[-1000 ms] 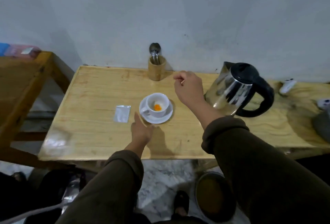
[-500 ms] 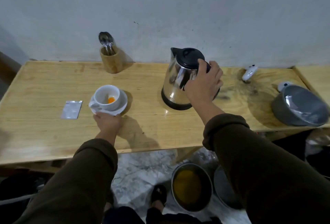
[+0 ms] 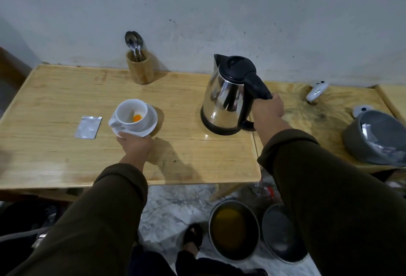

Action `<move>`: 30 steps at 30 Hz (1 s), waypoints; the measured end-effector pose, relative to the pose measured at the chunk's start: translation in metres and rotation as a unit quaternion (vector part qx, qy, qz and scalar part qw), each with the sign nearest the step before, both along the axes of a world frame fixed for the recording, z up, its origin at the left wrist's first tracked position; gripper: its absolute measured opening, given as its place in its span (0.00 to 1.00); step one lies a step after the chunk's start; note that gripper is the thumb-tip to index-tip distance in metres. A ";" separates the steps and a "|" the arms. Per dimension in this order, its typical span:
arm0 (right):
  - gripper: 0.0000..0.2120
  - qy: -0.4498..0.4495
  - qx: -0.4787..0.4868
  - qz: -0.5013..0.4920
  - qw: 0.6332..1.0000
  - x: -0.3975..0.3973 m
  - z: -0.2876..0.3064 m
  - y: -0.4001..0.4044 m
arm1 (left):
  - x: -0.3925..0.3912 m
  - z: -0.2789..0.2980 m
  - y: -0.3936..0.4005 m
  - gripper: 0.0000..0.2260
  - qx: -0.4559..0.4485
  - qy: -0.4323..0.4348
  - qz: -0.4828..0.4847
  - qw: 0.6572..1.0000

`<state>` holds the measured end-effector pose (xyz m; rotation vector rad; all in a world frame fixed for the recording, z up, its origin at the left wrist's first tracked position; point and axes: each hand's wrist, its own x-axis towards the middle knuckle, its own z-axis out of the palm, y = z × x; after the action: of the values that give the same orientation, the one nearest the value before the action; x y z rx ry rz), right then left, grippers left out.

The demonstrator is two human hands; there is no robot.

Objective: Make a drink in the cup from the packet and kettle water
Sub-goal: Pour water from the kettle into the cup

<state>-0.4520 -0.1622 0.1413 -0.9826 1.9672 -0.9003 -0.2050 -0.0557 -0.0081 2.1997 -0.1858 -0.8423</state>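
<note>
A white cup (image 3: 131,112) with orange powder at its bottom sits on a white saucer (image 3: 151,125), tilted slightly. My left hand (image 3: 135,145) grips the saucer's near edge. A silver packet (image 3: 88,127) lies flat on the wooden table (image 3: 55,154) to the left of the cup. The steel kettle (image 3: 228,97) with its black lid stands upright right of the cup. My right hand (image 3: 268,108) is closed around the kettle's black handle.
A wooden holder (image 3: 140,69) with spoons stands by the wall. A grey bowl (image 3: 377,137) holding packets sits at the right edge, two small white devices behind it. On the floor below are a pot of yellow liquid (image 3: 234,229) and a grey pot.
My right hand moved from beside the cup to the kettle and now grips its handle lower down. My left hand took hold of the saucer's edge. The view shifted right.
</note>
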 end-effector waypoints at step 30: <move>0.08 0.345 -0.163 0.331 0.863 0.117 0.051 -0.018 | 0.020 0.025 0.028 0.24 -0.087 0.036 0.016 0.995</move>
<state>-0.3350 -0.1798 0.1926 -2.2558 1.7834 -0.5063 -0.1848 -0.0274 0.0169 2.0022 -0.1820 -0.8544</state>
